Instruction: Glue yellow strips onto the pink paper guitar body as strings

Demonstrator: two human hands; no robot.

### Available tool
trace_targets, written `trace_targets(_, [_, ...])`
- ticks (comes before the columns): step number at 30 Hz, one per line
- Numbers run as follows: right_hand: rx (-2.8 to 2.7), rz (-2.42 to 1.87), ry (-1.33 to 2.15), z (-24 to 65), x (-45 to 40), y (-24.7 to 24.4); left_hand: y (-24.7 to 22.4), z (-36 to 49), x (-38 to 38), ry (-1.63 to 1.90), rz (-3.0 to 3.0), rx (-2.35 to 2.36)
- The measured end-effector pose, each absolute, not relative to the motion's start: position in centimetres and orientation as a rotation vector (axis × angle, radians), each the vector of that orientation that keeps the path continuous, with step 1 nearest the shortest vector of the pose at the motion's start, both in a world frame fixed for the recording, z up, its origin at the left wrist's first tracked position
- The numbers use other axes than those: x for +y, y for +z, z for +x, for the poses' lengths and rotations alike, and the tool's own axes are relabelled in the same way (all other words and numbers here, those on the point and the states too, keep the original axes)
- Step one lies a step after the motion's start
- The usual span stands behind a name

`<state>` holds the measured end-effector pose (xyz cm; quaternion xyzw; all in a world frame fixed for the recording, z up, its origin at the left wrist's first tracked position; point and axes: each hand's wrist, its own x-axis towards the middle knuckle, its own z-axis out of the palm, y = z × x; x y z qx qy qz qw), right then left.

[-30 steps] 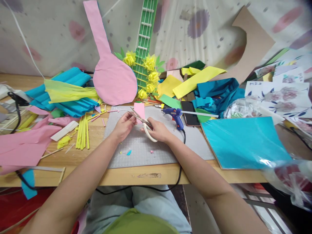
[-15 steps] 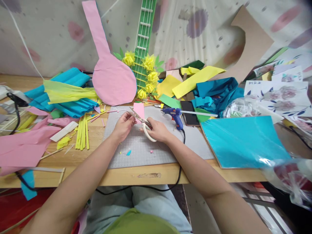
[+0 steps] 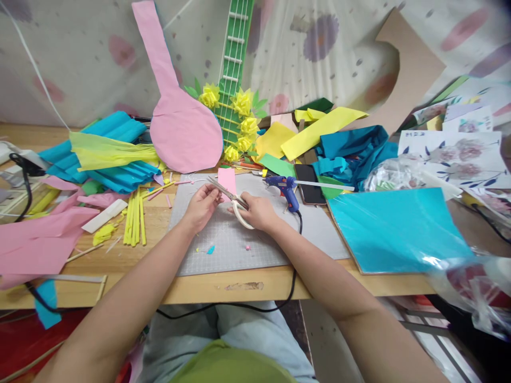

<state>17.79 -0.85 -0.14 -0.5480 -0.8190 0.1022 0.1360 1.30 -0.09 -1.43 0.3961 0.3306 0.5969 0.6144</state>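
My right hand (image 3: pixel 257 211) is wrapped round the white-handled scissors (image 3: pixel 240 213), whose metal blades point up and left. The fingers of my left hand (image 3: pixel 203 206) are pinched together beside the blade tips; what they hold is too small to make out. Behind the blades a pink paper piece (image 3: pixel 227 179) lies on the grey cutting mat (image 3: pixel 263 250). Small blue and pink scraps are scattered on the mat nearer to me.
A blue glue gun (image 3: pixel 286 189) with its cord and a phone (image 3: pixel 309 183) are to the right. Behind stand a pink paper-covered instrument shape (image 3: pixel 186 130) and a green one with yellow flowers (image 3: pixel 230 80). Yellow strips (image 3: pixel 136 218) lie left; a blue sheet (image 3: pixel 399 229) lies right.
The scissor blades look slightly more closed together. Both hands keep nearly the same place, and the whole view has shifted slightly.
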Motion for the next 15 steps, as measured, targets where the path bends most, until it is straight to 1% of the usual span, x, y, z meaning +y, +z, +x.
trace_targets(6, [-2.332,-1.563,0.444,18.8,-0.5,0.3,-1.3,1.0,0.0,1.37,0.903,0.732])
trace_targets(10, [-2.354,-1.447,0.552,19.4,-0.4,0.5,-1.3,1.0,-0.1,1.339,0.949,0.717])
trace_targets(15, [-2.41,-1.398,0.524,19.3,-0.6,0.4,-1.5,1.0,-0.1,1.319,0.967,0.658])
